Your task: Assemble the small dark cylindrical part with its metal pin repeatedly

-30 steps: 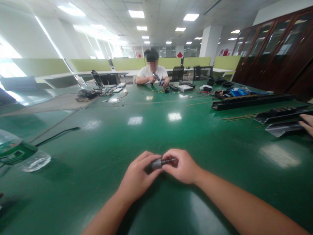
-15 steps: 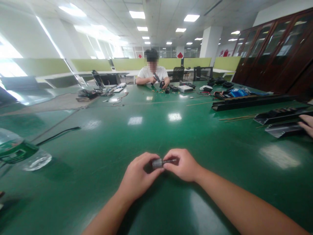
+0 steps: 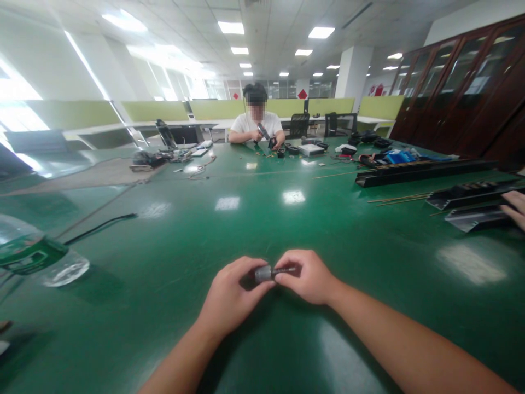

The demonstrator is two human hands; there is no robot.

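Observation:
A small grey metal cylinder with a thin, dark rod [image 3: 263, 273] lies level between my hands, just above the green table [image 3: 184, 230]. My left hand [image 3: 233, 293] is closed round the cylinder, thumb below and fingers above. On the other side, my right hand [image 3: 305, 276] pinches the rod close to where it meets the cylinder. The rod's far end runs in under my right fingers. Blur keeps me from telling exactly what kind of part this is.
At left stands a clear water bottle [image 3: 39, 254] near a black cable [image 3: 102, 227]. Black metal channels [image 3: 414, 172] and thin rods lie at right, where another person's hand [image 3: 514, 208] touches one. Across the table a person [image 3: 258, 123] holds a power drill [image 3: 262, 131].
Both hands keep their grip on the cylinder and rod in nearly the same spot. The whole view has shifted very slightly; nothing else has visibly moved.

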